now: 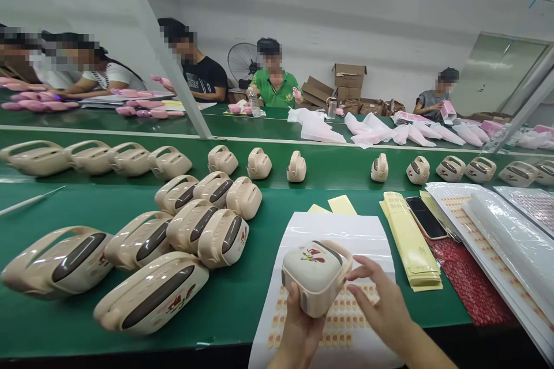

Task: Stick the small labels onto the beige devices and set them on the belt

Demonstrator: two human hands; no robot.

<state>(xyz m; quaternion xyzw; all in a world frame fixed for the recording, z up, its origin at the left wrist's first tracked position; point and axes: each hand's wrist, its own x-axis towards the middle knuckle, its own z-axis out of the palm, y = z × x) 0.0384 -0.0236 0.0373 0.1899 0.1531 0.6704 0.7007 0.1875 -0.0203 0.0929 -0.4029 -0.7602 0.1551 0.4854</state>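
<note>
My left hand (298, 326) holds a beige plastic handled device (317, 271) from below, its top printed with a red floral design. My right hand (381, 300) is beside the device's right side, fingers spread, with the fingertips at or very near its handle. Beneath both hands lies a white sheet with rows of small peach stickers (341, 317). Several similar beige devices (151, 294) with dark oval panels stand grouped on the green bench to my left.
A smartphone (426, 218) lies on yellow paper strips (409, 242) to the right, near a red bubble wrap sheet (467, 282) and plastic-covered sticker sheets (506, 242). A thin white-handled tool (30, 200) lies at left. Across the bench, co-workers (274, 75) handle pink items.
</note>
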